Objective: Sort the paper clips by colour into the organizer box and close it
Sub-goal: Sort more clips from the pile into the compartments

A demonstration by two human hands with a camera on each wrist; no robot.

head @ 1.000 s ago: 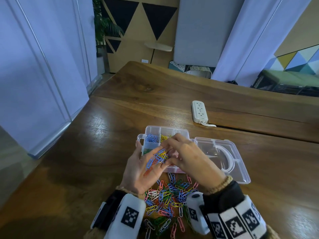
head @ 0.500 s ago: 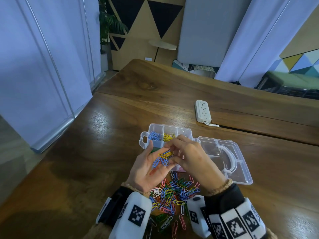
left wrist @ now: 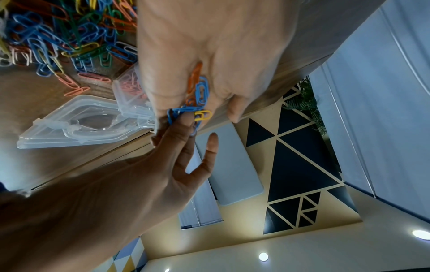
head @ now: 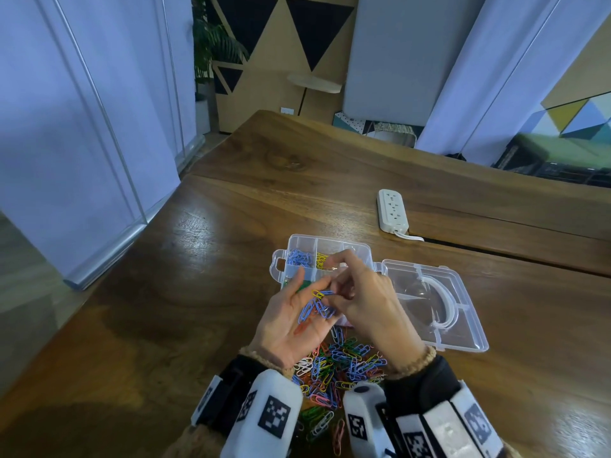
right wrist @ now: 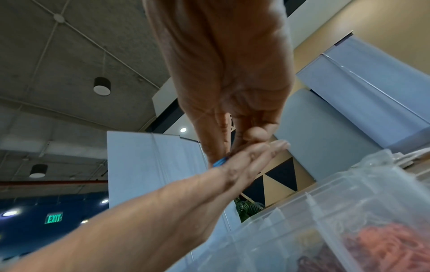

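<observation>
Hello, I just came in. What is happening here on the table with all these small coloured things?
A person is sorting paper clips by colour into a clear plastic box with compartments. The left hand lies palm up with a few blue, orange and yellow clips on it, and the right hand picks at them with its fingertips. Blue and yellow clips already lie in separate compartments. A big mixed pile lies on the table, and the lid is open.

Left hand is lying palm-out with blue, orange and yellow clips sitting on its fingers, right hand is pinching at them, loose pile and clear organizer box sitting behind.
</observation>
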